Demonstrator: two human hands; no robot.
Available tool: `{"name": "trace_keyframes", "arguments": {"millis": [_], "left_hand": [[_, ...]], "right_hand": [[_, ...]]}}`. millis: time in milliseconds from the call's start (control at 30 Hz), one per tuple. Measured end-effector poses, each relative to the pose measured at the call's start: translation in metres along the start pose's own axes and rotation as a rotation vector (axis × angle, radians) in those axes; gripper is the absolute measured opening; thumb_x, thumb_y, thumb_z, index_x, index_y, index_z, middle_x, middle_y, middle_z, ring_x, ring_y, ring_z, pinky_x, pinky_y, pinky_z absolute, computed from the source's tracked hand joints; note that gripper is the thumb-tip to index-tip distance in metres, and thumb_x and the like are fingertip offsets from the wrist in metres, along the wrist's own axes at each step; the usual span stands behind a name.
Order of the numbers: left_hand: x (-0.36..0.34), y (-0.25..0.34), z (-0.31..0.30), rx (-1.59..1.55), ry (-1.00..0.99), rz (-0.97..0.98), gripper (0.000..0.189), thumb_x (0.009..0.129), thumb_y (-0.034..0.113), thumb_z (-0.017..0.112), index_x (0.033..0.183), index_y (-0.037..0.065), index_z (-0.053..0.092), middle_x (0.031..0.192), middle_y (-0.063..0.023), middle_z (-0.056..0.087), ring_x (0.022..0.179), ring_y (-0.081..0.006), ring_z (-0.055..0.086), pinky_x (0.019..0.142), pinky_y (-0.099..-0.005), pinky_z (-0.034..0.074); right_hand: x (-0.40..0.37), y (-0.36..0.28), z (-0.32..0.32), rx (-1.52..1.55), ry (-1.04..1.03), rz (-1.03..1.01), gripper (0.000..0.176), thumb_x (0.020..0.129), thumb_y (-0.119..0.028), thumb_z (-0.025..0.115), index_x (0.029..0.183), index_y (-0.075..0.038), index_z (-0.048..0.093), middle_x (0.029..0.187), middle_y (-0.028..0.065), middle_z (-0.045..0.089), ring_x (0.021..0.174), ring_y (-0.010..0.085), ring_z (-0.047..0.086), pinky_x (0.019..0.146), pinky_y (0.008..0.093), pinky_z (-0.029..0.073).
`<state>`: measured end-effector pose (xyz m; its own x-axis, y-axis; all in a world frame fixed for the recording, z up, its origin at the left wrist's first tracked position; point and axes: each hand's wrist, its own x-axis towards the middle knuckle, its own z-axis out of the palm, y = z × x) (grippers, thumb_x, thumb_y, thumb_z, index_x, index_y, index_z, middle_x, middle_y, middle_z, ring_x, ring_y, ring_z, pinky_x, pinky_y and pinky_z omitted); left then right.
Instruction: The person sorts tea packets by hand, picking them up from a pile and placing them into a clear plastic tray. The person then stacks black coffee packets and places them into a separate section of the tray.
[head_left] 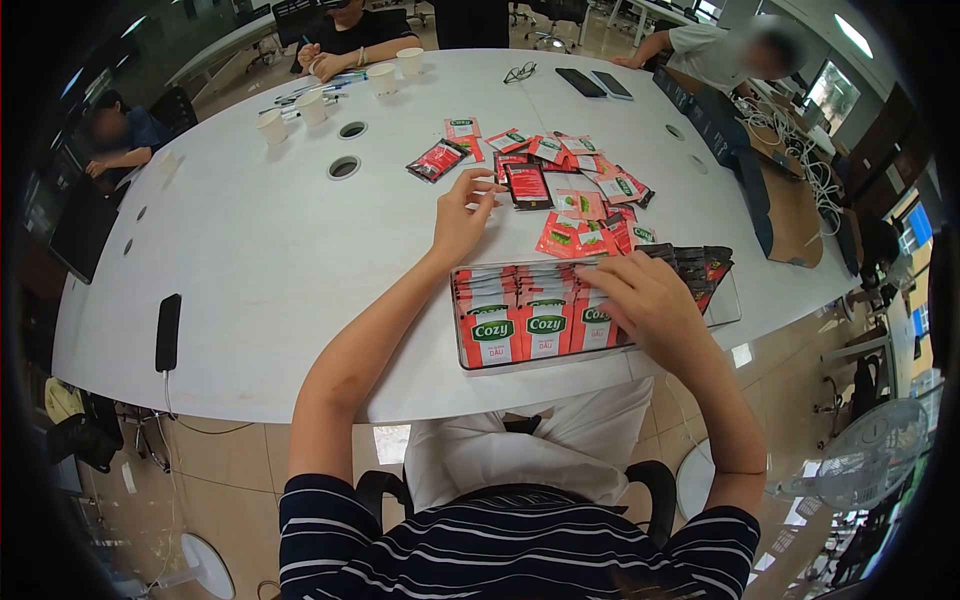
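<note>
My left hand (466, 213) is over the table, its fingers apart and holding nothing, just left of a dark red packet (528, 187). Loose red and pink sachets (580, 237) lie in a pile beyond the tray. A clear tray (461, 330) near the table's front edge holds rows of red Cozy sachets (546, 330), with black packets (690, 262) at its right end. Over the tray's right part is my right hand (640, 300), its fingers spread and touching the tops of the third row of sachets. Nothing shows gripped in it.
White paper cups (311, 107), pens (290, 95) and glasses (520, 72) lie towards the back. Two phones (581, 83) rest at the back right, another phone (168, 332) at left. An open cardboard box (790, 205) with cables stands right. Three people sit around the table.
</note>
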<state>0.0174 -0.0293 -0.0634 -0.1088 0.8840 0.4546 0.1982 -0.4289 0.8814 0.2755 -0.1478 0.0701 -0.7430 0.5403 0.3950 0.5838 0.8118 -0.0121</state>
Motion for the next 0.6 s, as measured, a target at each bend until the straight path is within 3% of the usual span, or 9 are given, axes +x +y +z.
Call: {"name": "trace_keyframes", "arguments": {"millis": [100,133,233,267,567,600], "left_hand": [[0.002,-0.005,-0.001,-0.009,0.022,-0.029,0.025,0.092,0.01,0.055,0.117,0.004,0.052,0.102,-0.0087,0.069,0.086,-0.0145,0.067,0.066,-0.0245,0.052],[0.003,-0.007,-0.001,-0.011,0.032,-0.039,0.025,0.092,0.01,0.054,0.116,0.004,0.052,0.102,-0.0083,0.069,0.086,-0.0144,0.067,0.067,-0.0246,0.052],[0.003,-0.01,-0.003,-0.031,0.028,-0.061,0.024,0.092,0.009,0.054,0.116,0.005,0.052,0.102,-0.0078,0.068,0.086,-0.0141,0.067,0.068,-0.0245,0.052],[0.003,-0.01,-0.003,-0.03,0.028,-0.065,0.024,0.092,0.01,0.054,0.116,0.005,0.052,0.102,-0.0077,0.068,0.086,-0.0141,0.067,0.067,-0.0245,0.052],[0.003,-0.008,-0.001,-0.042,0.045,-0.065,0.024,0.091,0.006,0.054,0.115,0.003,0.053,0.099,-0.0092,0.07,0.081,-0.0141,0.067,0.063,-0.0249,0.052],[0.003,-0.008,-0.001,-0.042,0.044,-0.064,0.024,0.091,0.006,0.054,0.115,0.003,0.053,0.099,-0.0091,0.07,0.081,-0.0141,0.067,0.063,-0.0249,0.052]], "right_hand": [[-0.007,-0.01,-0.004,0.214,-0.218,0.011,0.026,0.078,-0.021,0.07,0.102,-0.011,0.066,0.088,0.0084,0.061,0.085,0.0245,0.056,0.076,0.0361,0.045],[-0.012,-0.009,0.002,0.238,-0.329,-0.01,0.035,0.085,-0.037,0.064,0.107,-0.009,0.066,0.089,0.0079,0.063,0.083,0.0254,0.059,0.073,0.0348,0.047],[-0.019,-0.012,0.016,0.411,-0.522,0.063,0.044,0.09,-0.048,0.054,0.111,-0.011,0.066,0.091,0.0099,0.064,0.084,0.0283,0.061,0.075,0.0362,0.048],[-0.017,-0.01,0.018,0.443,-0.598,0.093,0.051,0.092,-0.053,0.047,0.12,-0.014,0.063,0.096,0.0113,0.065,0.09,0.0282,0.061,0.079,0.0372,0.048],[-0.015,-0.001,0.036,0.412,-0.537,0.11,0.051,0.094,-0.052,0.044,0.126,-0.016,0.06,0.085,0.0113,0.059,0.086,0.0263,0.059,0.077,0.0381,0.048],[-0.014,-0.001,0.035,0.418,-0.56,0.123,0.049,0.093,-0.05,0.047,0.126,-0.016,0.059,0.09,0.0114,0.06,0.088,0.0263,0.059,0.078,0.0374,0.048]]}}
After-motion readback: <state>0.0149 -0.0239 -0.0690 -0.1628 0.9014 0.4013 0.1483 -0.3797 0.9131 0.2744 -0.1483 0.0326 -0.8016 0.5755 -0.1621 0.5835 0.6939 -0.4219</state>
